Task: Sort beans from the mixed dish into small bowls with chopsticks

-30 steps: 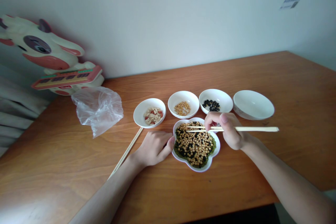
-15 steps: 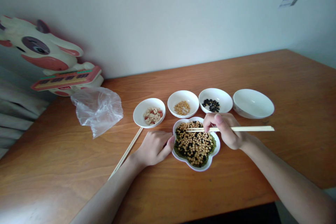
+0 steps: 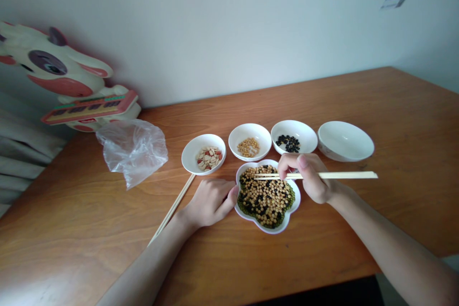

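A white flower-shaped dish (image 3: 287, 224) full of mixed yellow, black and green beans sits near the table's front. My right hand (image 3: 311, 177) is closed round a pair of wooden chopsticks (image 3: 340, 175), held level with their tips over the beans. My left hand (image 3: 211, 201) rests on the table with fingers curled, its thumb touching the dish's left rim. Behind the dish stand small white bowls: one with peanuts (image 3: 204, 153), one with yellow beans (image 3: 250, 141), one with black beans (image 3: 294, 136), and an empty bowl (image 3: 345, 141).
A second pair of chopsticks (image 3: 172, 209) lies on the wooden table (image 3: 394, 100) left of my left hand. A crumpled clear plastic bag (image 3: 132, 150) lies at the left. A cartoon cow toy (image 3: 68, 81) leans on the wall at the far left.
The chopsticks in my right hand have shifted very slightly over the dish. My left hand has stayed on the dish's rim.
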A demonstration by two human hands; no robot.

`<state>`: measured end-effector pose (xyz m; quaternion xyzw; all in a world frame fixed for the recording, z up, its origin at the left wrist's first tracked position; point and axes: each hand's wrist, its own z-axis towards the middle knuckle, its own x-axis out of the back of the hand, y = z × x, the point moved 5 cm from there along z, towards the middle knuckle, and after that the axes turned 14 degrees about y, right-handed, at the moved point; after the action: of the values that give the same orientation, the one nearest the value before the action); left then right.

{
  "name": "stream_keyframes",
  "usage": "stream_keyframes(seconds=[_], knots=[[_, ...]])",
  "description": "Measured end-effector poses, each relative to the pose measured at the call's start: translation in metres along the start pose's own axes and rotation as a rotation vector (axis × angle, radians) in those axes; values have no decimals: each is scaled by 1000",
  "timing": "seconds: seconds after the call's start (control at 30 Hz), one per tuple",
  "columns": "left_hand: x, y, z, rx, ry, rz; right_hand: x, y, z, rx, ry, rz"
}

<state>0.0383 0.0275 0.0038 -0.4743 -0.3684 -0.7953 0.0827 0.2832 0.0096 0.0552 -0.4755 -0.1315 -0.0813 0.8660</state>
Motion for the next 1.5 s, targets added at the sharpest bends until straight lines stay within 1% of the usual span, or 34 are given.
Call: stream_keyframes(seconds=[0.4, 0.67, 0.77, 0.97, 1.3, 1.5], knots=[[0, 0, 0, 5, -5, -15, -2, 5, -2, -23, 42, 23], [1, 2, 1, 8, -5, -34, 3, 3, -2, 0, 65, 13], [0, 0, 0, 13, -6, -19, 5, 4, 0, -18, 58, -4], [-1, 0, 0, 8, -7, -21, -1, 4, 0, -30, -16, -37], [-1, 0, 0, 6, -3, -36, -4, 0, 1, 11, 8, -151], [-1, 0, -2, 12, -2, -28, -6, -7, 4, 20, -21, -196]])
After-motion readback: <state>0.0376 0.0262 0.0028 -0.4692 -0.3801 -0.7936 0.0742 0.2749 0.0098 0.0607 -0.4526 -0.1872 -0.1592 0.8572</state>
